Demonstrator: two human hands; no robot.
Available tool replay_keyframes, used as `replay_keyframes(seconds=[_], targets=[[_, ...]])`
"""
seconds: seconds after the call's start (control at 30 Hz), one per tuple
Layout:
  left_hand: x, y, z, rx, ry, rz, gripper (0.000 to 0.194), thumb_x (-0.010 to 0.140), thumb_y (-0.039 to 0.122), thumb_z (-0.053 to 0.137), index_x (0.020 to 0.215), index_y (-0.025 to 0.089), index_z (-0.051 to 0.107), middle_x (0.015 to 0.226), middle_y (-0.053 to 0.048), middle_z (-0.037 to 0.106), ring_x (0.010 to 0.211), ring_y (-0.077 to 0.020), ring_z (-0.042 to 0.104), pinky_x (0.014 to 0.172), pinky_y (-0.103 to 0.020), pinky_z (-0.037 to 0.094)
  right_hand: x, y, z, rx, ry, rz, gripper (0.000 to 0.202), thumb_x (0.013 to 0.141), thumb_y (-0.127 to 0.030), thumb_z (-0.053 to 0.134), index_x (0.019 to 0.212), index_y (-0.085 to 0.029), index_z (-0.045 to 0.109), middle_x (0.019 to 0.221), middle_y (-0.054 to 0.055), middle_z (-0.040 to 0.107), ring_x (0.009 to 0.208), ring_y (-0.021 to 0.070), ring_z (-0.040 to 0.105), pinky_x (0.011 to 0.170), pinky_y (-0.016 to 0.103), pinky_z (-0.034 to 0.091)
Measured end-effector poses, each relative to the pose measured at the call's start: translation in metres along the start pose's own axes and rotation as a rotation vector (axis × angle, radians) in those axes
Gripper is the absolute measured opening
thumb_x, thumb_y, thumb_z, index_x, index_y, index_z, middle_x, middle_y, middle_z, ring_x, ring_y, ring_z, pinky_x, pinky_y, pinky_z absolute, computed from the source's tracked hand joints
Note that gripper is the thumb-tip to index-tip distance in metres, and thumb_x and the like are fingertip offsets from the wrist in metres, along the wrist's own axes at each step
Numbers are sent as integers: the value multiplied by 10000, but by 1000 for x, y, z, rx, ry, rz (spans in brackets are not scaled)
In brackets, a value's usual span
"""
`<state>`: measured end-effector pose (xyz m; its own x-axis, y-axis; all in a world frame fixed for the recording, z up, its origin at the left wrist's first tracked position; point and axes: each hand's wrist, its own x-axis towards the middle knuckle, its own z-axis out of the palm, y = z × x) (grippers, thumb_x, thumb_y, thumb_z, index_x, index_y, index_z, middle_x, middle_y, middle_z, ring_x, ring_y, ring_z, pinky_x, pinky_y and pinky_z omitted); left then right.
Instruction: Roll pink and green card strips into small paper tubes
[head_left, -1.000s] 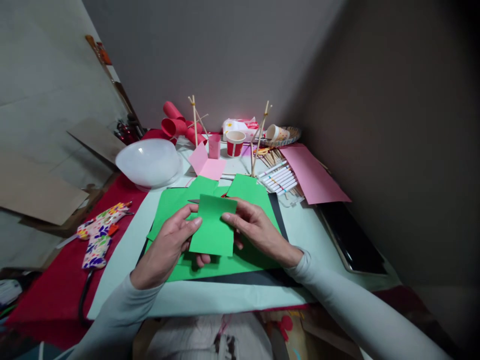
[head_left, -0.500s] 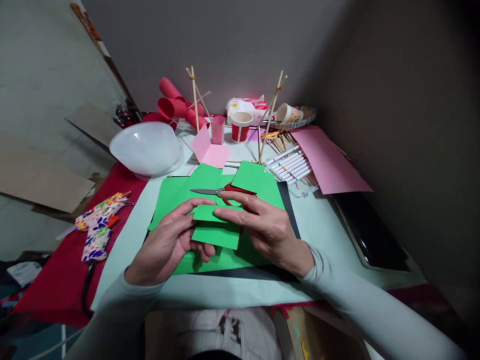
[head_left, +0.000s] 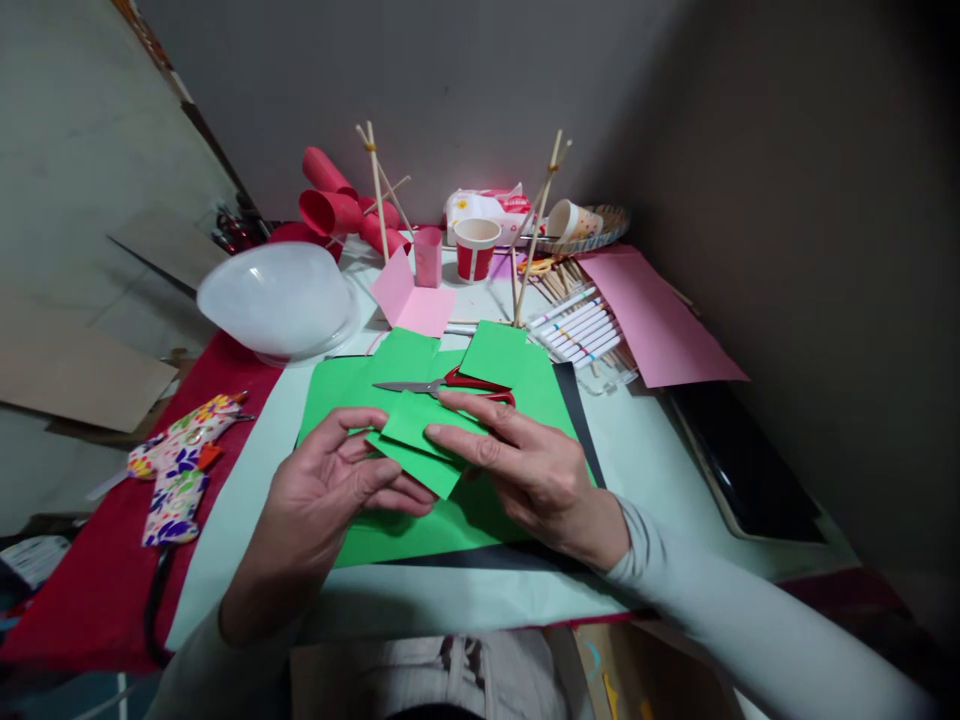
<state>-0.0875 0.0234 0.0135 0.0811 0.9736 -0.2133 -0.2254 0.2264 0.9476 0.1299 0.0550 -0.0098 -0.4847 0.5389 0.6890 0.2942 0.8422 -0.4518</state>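
Observation:
A small folded piece of green paper [head_left: 420, 425] is held between my two hands, its two layers slightly apart. My left hand [head_left: 334, 490] grips its left side, thumb over the lower layer and fingers beneath. From the right, my right hand [head_left: 532, 465] pinches it with the index finger laid on the upper layer; its thumb is hidden. Just beyond the fingers, scissors with red handles [head_left: 409, 386] lie on a large green sheet [head_left: 420, 540]. Two smaller green pieces rest there too, one a square [head_left: 495, 352] by the scissor handles.
A floral-covered glue gun [head_left: 180, 470] lies at left near a translucent bowl [head_left: 277, 300]. Behind stand stick tripods [head_left: 375, 190], a red-and-white paper cup [head_left: 476, 250] and red paper tubes [head_left: 330, 212]. Markers [head_left: 577, 330], pink paper [head_left: 652, 320] and a dark tablet-like device [head_left: 742, 470] are at right.
The folded green paper has turned and tilted, its lower layer now slanting down to the right. My left hand has shifted, its thumb now lying over the lower layer.

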Motion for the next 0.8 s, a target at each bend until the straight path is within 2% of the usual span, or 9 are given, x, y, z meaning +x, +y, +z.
replay_keyframes(seconds=[0.1, 0.17, 0.27, 0.33, 0.43, 0.57, 0.7, 0.8], targets=[[0, -2, -3, 104, 8, 6, 271, 866, 267, 777, 978, 211, 536, 635, 14, 738, 573, -213, 763, 563, -271, 635, 0, -3, -1, -25, -35, 0, 442, 967, 14, 423, 1289, -110, 698, 1420, 225, 650, 1293, 225, 662, 1000, 338, 609], [0, -3, -4, 145, 51, 35, 230, 855, 250, 781, 938, 204, 572, 627, 21, 732, 546, -183, 748, 562, -241, 623, 0, -5, -3, -40, -45, 0, 444, 977, -1, 418, 1300, -134, 693, 1425, 198, 655, 1270, 205, 677, 992, 323, 611], [1, -4, -2, 148, 163, 116, 195, 757, 206, 853, 814, 186, 668, 837, 31, 746, 618, -105, 749, 593, -154, 598, 1, -7, -4, -27, -37, 13, 443, 983, -11, 418, 1307, -145, 689, 1421, 179, 663, 1251, 182, 688, 987, 299, 610], [2, -4, 1, 119, 177, 134, 210, 689, 203, 893, 718, 176, 687, 925, 44, 719, 624, -86, 747, 580, -138, 589, 1, -8, -3, -25, -30, 9, 450, 976, -4, 416, 1315, -132, 682, 1430, 188, 654, 1255, 184, 686, 987, 296, 611], [2, -2, 6, 63, 132, 76, 276, 676, 264, 912, 688, 179, 650, 739, 62, 690, 499, -109, 716, 528, -173, 581, -1, -7, -1, -110, -27, -20, 433, 989, 8, 412, 1308, -105, 681, 1419, 224, 653, 1245, 204, 695, 979, 308, 620], [0, 1, 10, 44, 116, 2, 384, 684, 344, 918, 850, 204, 602, 524, 43, 682, 447, -148, 691, 494, -186, 551, -2, -5, -1, -234, -56, -141, 344, 1049, -71, 446, 1315, -82, 665, 1397, 261, 655, 1284, 236, 668, 998, 343, 615], [1, -1, 9, 52, 97, -16, 432, 679, 385, 921, 882, 201, 587, 505, 31, 683, 408, -142, 652, 449, -187, 520, -1, -5, -3, -190, -88, -219, 338, 1043, -74, 465, 1319, -30, 654, 1397, 306, 635, 1299, 282, 655, 1029, 395, 596], [1, -3, 7, 89, 119, 23, 344, 699, 373, 905, 787, 189, 628, 550, 39, 665, 412, -124, 627, 430, -202, 507, 2, -8, -4, -33, -68, -140, 384, 1021, -47, 407, 1318, -34, 648, 1404, 281, 641, 1308, 260, 649, 1061, 391, 573]])
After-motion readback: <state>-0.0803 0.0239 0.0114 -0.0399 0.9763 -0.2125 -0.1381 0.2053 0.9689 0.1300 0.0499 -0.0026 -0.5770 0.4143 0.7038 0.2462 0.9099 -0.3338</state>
